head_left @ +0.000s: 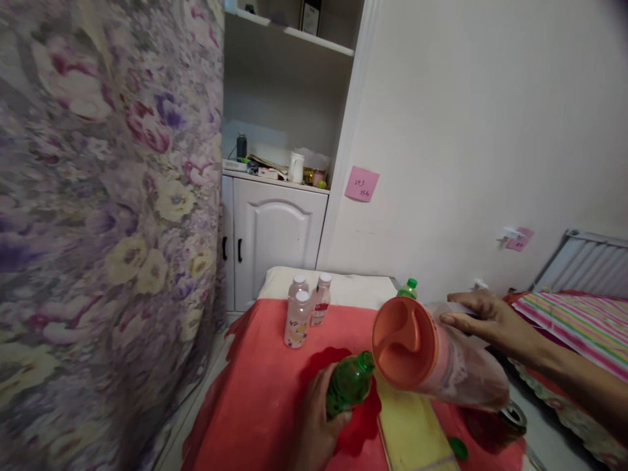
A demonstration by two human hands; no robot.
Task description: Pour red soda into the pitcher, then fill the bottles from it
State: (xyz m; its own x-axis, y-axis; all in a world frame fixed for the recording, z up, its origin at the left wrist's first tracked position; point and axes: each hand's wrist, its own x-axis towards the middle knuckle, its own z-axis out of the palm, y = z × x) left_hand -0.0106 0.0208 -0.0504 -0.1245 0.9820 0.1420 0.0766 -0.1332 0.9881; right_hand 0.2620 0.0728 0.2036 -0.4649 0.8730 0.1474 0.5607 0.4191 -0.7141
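Note:
My left hand (318, 418) is wrapped around a green plastic bottle (347, 387), which leans to the right. My right hand (478, 320) grips the handle side of a clear pitcher (471, 376), tipped on its side in the air with brownish liquid in it. The pitcher's orange top (405, 343) faces left, close beside the bottle's neck. Beneath the bottle is a red scalloped dish or mat (360, 432). A loose green cap (458, 448) rests at the table's right side, near a dark drink can (500, 425).
Three clear bottles with white caps (297, 320) stand on the red-covered table (250, 379). A yellow cloth or board (417, 432) lies under the pitcher. Another green-capped bottle (408, 289) is behind. A floral curtain (112, 196) hangs left; a bed (583, 314) is at right.

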